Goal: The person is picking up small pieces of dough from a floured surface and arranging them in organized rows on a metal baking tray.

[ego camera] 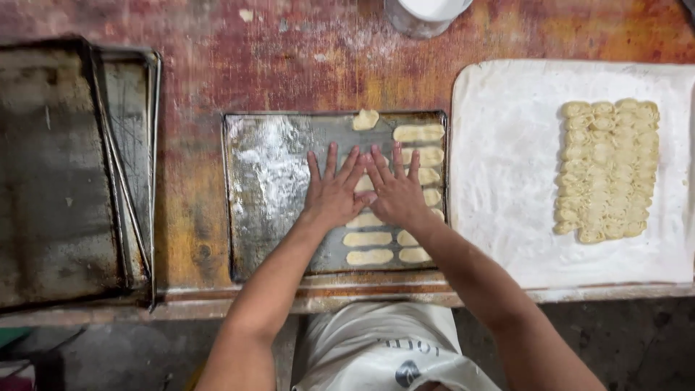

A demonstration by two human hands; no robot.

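At the far left of the worktop [289, 65], which is worn, stained red and brown, sits a stack of dark empty baking trays [65, 166], their rims overlapping. Next along, straight in front of me, lies the floured metal tray [268, 181]; its left half is bare but for a dusting of flour. My left hand [333, 192] lies flat on this tray, palm down, fingers spread wide and holding nothing. My right hand [394, 192] lies just beside it, also flat and open with fingers fanned; the two touch at the forefingers, and both press down on a dough piece [364, 184] that shows between them. Around my hands the other dough pieces [369, 239] lie in two columns on the tray's right half, pale flattened ovals set crosswise. One small lump of dough [365, 119] sits alone at the tray's far edge.

Above the tray, at the top of the view, the base of a white container [427, 14] stands on the worktop with flour scattered near it. To the right lies a floured white cloth [507, 181], and on it a block of ridged dough strips [608, 170] packed tightly side by side, well apart from my hands.
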